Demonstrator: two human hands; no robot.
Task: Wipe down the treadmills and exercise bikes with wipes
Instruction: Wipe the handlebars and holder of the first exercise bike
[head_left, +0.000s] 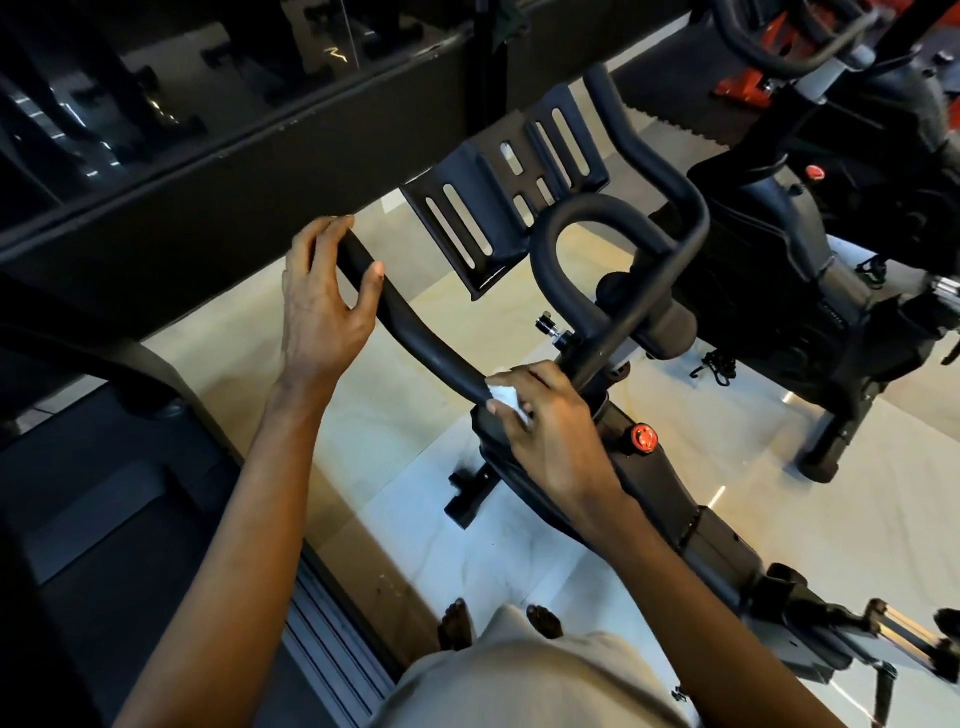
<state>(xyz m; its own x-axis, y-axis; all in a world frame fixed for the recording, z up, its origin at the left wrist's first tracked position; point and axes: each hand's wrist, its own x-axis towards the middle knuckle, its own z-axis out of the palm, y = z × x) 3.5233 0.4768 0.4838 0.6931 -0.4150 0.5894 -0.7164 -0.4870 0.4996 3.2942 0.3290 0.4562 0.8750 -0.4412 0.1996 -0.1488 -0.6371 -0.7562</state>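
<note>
Wipe (506, 400) pressed to the bar (415, 332) of a bike (665, 483).
At far left lies a dark treadmill (104, 493) deck, partly in shadow. The left hand (322, 306) grips the bar's outer end, fingers curled over the top and thumb on the near side. Beyond the bar stands a slotted black tray (498, 208). The white wipe sits bunched against the bar near the stem; the right hand (550, 431) holds it there, fingers clamped on it (only a corner of it shows). Just right of that hand is a red knob (644, 438) on the frame. A second bike (805, 249) stands further right on the pale tiled floor (415, 519).
</note>
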